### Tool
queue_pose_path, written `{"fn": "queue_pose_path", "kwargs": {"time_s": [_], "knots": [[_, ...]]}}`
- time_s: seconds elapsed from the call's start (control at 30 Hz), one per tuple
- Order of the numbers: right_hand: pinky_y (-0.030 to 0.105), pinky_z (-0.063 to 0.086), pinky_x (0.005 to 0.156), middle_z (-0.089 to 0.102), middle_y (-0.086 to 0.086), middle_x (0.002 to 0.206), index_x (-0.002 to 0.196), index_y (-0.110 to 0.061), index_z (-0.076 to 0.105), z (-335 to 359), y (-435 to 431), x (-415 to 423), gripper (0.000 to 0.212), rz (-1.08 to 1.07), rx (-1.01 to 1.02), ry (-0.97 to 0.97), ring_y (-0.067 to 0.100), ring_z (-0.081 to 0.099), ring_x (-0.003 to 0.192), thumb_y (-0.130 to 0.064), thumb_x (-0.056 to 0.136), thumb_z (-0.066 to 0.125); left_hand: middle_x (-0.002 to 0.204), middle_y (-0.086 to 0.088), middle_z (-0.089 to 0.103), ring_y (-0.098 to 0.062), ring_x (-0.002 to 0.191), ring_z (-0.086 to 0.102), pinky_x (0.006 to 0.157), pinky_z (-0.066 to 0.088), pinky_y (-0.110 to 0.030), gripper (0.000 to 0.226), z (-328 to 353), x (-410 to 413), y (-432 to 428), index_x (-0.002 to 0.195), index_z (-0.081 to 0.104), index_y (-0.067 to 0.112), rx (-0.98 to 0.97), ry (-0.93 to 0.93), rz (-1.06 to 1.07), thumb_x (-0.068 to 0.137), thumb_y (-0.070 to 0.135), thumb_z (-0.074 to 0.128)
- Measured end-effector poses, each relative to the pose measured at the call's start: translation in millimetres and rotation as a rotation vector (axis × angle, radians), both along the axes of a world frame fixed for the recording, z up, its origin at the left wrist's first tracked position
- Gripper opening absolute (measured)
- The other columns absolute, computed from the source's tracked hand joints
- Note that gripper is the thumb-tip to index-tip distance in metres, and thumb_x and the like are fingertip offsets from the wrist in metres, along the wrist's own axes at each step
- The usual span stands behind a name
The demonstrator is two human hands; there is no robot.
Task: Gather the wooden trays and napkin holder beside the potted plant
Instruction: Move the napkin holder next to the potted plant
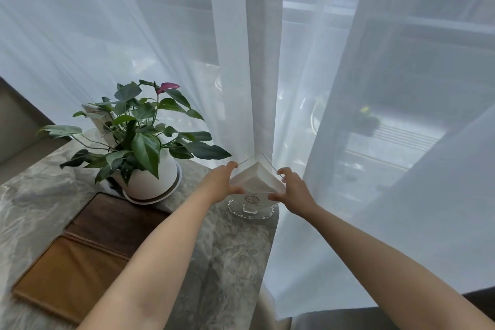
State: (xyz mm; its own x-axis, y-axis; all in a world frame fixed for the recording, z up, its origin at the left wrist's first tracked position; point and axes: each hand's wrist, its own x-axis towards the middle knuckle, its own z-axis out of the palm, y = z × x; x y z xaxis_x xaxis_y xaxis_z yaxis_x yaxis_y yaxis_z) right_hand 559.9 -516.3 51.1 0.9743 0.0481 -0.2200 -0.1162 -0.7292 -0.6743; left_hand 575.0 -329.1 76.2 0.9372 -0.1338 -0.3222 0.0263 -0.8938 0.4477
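A clear acrylic napkin holder (254,182) packed with white napkins stands on its round base at the table's far right corner. My left hand (223,182) grips its left side and my right hand (293,191) grips its right side. Just to its left stands the potted plant (144,142), green-leaved with one pink flower, in a white pot on a saucer. Two wooden trays lie flat in front of the pot: a dark brown tray (115,222) touching the saucer and a lighter tan tray (64,278) nearer to me, edge to edge.
The marble table (227,262) ends right beside the holder. Sheer white curtains (348,88) hang along the far and right edges, touching the holder. A beige chair back (18,128) stands at the left. A framed card (99,120) leans behind the plant.
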Motion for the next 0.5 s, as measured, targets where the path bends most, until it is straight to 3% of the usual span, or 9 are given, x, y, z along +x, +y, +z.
{"fn": "queue_pose_path", "kwargs": {"time_s": [0.33, 0.5], "knots": [[0.040, 0.044, 0.095, 0.047, 0.015, 0.133, 0.134, -0.011, 0.036, 2.8, 3.5, -8.3, 0.068, 0.021, -0.080, -0.013, 0.030, 0.047, 0.121, -0.025, 0.078, 0.071, 0.152, -0.006, 0.035, -0.029, 0.136, 0.040, 0.103, 0.043, -0.045, 0.078, -3.7, -4.5, -4.0, 0.151, 0.009, 0.028, 0.161, -0.045, -0.025, 0.090, 0.043, 0.056], [0.041, 0.045, 0.095, 0.047, 0.015, 0.132, 0.133, -0.009, 0.035, 3.2, 6.4, -11.1, 0.068, 0.011, -0.093, -0.013, 0.030, 0.047, 0.119, -0.027, 0.078, 0.071, 0.160, -0.008, 0.014, -0.030, 0.144, 0.026, 0.111, 0.036, -0.046, 0.077, -6.4, -3.7, -8.0, 0.152, -0.001, 0.026, 0.174, 0.000, -0.030, 0.095, 0.038, 0.049]]}}
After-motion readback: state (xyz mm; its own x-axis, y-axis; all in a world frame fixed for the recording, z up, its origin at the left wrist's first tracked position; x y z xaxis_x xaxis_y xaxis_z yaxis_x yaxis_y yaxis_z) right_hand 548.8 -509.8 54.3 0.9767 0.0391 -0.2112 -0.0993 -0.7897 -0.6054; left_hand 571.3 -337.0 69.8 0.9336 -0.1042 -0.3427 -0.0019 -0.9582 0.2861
